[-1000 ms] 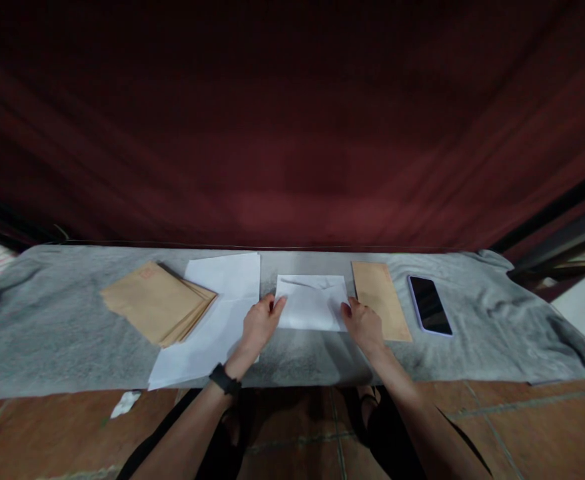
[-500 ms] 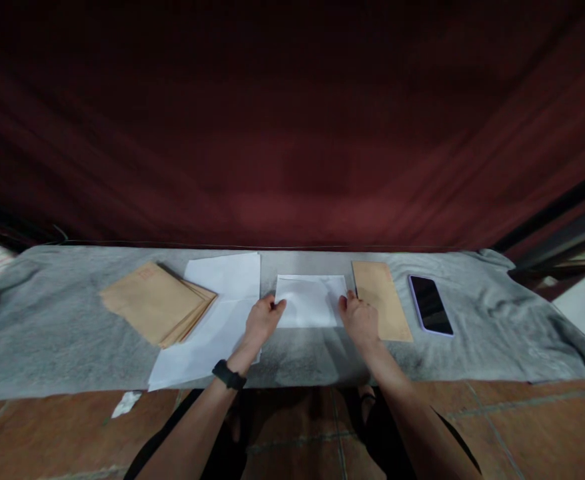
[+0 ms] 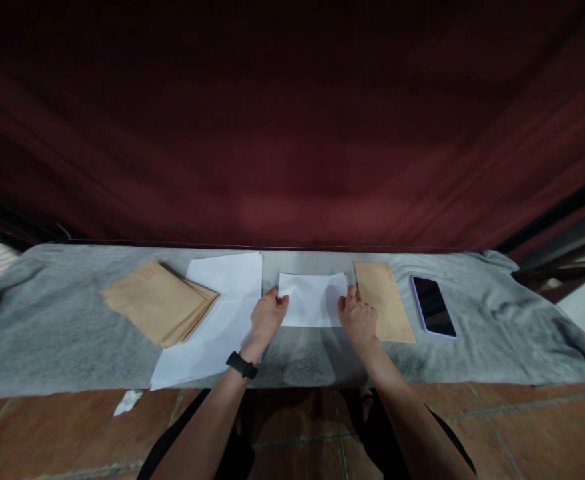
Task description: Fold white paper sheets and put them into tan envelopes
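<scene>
Both hands lay knuckles-up on the paper (image 3: 312,299) — left hand (image 3: 267,315) pinching its left edge, right hand (image 3: 357,316) gripping the right, fingers curled.

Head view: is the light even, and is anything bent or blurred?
Head view: uneven light; the red curtain falls into darkness at the top, the folded white paper between both hands is brightest. The grey cloth edge bows from wide-angle distortion. Corners look soft.
</scene>
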A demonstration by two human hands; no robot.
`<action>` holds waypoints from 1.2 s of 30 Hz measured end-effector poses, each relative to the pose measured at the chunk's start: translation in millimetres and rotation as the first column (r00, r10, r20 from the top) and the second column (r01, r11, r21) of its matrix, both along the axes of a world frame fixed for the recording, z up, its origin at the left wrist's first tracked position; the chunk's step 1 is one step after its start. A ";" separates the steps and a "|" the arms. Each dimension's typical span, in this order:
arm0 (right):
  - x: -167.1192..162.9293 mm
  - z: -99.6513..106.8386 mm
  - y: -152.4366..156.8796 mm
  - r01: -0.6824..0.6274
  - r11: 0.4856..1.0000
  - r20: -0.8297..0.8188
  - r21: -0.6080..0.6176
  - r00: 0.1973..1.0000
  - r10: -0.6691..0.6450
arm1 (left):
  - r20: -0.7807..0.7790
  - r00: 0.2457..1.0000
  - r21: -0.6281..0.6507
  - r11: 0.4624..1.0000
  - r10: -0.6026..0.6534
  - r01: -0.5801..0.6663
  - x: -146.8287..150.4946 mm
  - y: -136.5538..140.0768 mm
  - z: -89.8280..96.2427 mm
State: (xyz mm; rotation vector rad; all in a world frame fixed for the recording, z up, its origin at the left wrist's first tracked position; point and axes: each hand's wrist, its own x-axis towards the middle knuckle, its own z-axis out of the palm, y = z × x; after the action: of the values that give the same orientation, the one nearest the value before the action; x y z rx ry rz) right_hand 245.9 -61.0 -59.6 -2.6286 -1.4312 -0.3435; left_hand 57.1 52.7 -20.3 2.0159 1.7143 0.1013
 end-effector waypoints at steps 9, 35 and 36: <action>-4.8 5.0 2.8 -0.163 0.972 -0.030 0.171 0.985 0.170 | -0.067 0.998 -0.011 1.000 -0.018 0.017 3.9 -1.1 5.7; -32.9 -30.8 7.1 -0.419 0.898 -0.105 0.133 0.895 0.433 | -0.186 0.958 0.450 0.847 -0.220 0.282 16.7 -39.5 -9.6; -32.5 -30.7 6.7 -0.425 0.898 -0.104 0.116 0.894 0.436 | -0.162 0.944 0.457 0.826 -0.288 0.331 20.5 -44.4 -14.4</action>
State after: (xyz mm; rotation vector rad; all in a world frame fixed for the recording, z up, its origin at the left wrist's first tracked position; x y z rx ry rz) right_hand 213.4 -54.3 -90.3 -2.1339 -1.8435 -0.1778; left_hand 77.5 8.3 -34.7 2.6762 1.4821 0.3662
